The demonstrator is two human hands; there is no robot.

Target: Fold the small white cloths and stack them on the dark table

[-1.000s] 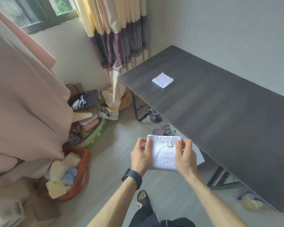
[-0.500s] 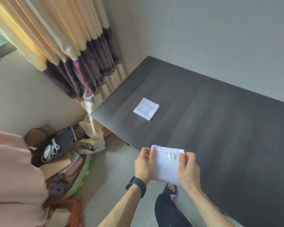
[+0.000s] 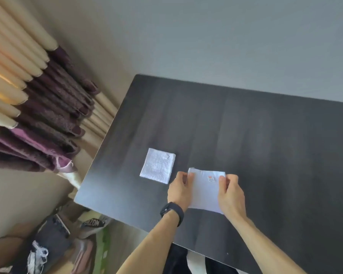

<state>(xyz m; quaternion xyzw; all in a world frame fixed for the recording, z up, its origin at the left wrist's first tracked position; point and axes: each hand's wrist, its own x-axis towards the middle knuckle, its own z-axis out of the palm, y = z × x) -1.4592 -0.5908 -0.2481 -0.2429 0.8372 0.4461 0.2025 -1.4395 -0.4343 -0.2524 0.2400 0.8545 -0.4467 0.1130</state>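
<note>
Closest in, two bare forearms reach forward over the near edge of the dark wood-grain tabletop (image 3: 265,145), the left one wearing a black wristwatch (image 3: 172,212). The left hand (image 3: 179,191) and the right hand (image 3: 231,194) hold a small white terry cloth (image 3: 205,191) between them. The fingers (image 3: 190,176) of each hand are curled round a side edge and pinch it near the top corners, with the thumbs on the near face. The cloth is stretched flat and roughly rectangular, and a small red-and-white label (image 3: 211,178) shows near its upper right corner. It sits above the tabletop, though whether its lower edge touches the surface cannot be told. Just beyond and to the left, close to the left hand but apart from it, a folded white square cloth (image 3: 158,165) lies flat on the tabletop by itself. On the floor below the table's left corner sits a jumble of bags, one printed with dark lettering (image 3: 92,223). Farther off, a cream and purple pleated curtain (image 3: 48,115) hangs at the left, and a plain grey wall (image 3: 206,36) rises behind the table's far edge.
</note>
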